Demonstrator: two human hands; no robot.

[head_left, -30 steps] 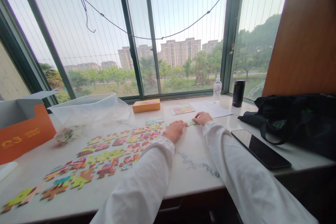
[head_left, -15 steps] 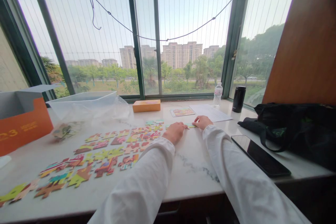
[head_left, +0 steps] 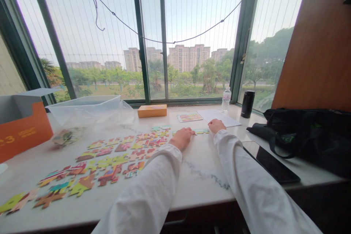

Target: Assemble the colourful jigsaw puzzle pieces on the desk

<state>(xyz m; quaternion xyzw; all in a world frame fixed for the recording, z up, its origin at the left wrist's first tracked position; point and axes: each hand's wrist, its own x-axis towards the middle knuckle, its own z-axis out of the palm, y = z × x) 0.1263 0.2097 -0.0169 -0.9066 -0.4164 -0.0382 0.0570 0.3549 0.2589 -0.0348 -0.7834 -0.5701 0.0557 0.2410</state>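
A short row of joined jigsaw puzzle pieces (head_left: 202, 131), pale green and yellow, lies on the table between my hands. My left hand (head_left: 181, 138) is closed, its fingertips at the row's left end on a puzzle piece. At the right end is my right hand (head_left: 216, 125), fingers curled together; whatever they may hold is hidden. Many loose puzzle pieces (head_left: 111, 160) are spread to the left in rough rows. Behind the row lies a small picture card (head_left: 189, 117) with a colourful print.
A white sheet (head_left: 219, 117), water bottle (head_left: 226, 99) and black can (head_left: 247, 104) stand or lie behind my right hand. A phone (head_left: 270, 162) and black bag (head_left: 309, 135) are right. Left are an orange box (head_left: 24, 131), plastic tub (head_left: 85, 108) and small orange box (head_left: 152, 111).
My right hand has shifted right along the row, uncovering more of it. My left hand stays at the left end. The view has turned slightly.
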